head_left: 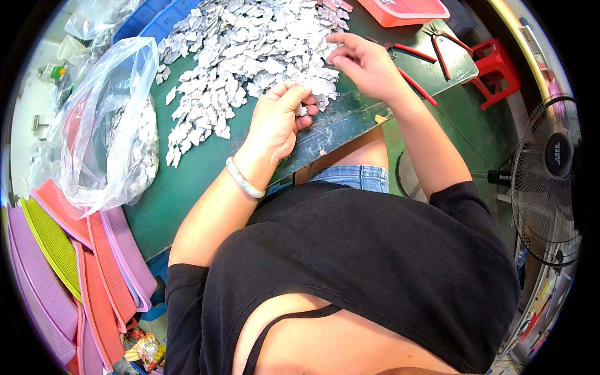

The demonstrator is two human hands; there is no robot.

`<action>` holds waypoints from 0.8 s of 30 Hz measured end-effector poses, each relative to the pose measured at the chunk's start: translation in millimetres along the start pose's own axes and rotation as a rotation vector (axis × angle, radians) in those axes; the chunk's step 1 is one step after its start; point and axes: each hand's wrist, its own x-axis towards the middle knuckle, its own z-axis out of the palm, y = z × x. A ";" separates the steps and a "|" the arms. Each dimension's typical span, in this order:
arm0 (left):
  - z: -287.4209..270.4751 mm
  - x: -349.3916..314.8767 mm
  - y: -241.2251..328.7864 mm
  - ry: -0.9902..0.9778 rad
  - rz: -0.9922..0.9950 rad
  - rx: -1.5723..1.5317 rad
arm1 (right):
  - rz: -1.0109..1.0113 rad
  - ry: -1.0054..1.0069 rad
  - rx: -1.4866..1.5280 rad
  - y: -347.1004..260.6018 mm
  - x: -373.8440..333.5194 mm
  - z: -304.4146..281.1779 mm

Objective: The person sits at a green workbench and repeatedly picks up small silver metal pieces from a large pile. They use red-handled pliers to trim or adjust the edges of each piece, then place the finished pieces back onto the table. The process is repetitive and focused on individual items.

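Note:
A broad heap of small, flat, silver-grey metal pieces (pixel 250 47) with wavy outlines is spread over the green tabletop (pixel 178 200). At the heap's near edge, my left hand (pixel 278 119) is closed, and a small silver metal piece (pixel 302 110) shows between its thumb and fingers. The curled fingers hide the rest of whatever it holds. To the right, my right hand (pixel 369 67) hovers at the side of the heap. Its fingers are loosely bent, with a gap between thumb and index finger, and I see nothing gripped there.
Red-handled pliers (pixel 441 56) lie right, beside a pink-red basket (pixel 406 11). A clear plastic bag (pixel 106 125) with more metal pieces stands left, above stacked coloured baskets (pixel 103 275). A red stool (pixel 497 75) and a fan (pixel 550 169) are off the table's right side.

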 end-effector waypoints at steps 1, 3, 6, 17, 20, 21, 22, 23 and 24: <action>0.2 -0.3 0.3 0.000 -0.007 0.000 | -0.155 0.083 -0.281 13.0 3.6 -0.1; 0.1 -2.3 0.4 0.003 -0.021 0.001 | -0.307 0.170 -0.602 23.9 2.5 3.6; 5.0 -8.3 5.2 0.023 -0.024 -0.077 | -0.288 0.160 -0.641 27.8 2.2 5.4; -3.5 -4.7 0.3 -0.098 -0.037 -0.251 | -0.379 0.106 -0.608 31.2 5.6 -0.7; -3.0 -4.4 -0.1 -0.080 -0.048 -0.191 | -0.391 0.110 -0.643 32.8 7.4 -1.8; -3.2 -4.2 -0.1 -0.082 -0.050 -0.168 | -0.394 0.118 -0.654 35.8 8.7 -1.9; -2.8 -4.8 0.6 -0.082 -0.049 -0.147 | -0.397 0.127 -0.664 36.6 9.3 -2.2; -1.9 -5.7 1.7 -0.083 -0.049 -0.126 | -0.330 0.115 -0.577 35.2 8.6 -3.9; -2.1 -6.8 2.1 -0.080 -0.048 -0.106 | -0.264 0.101 -0.489 28.7 7.8 -5.9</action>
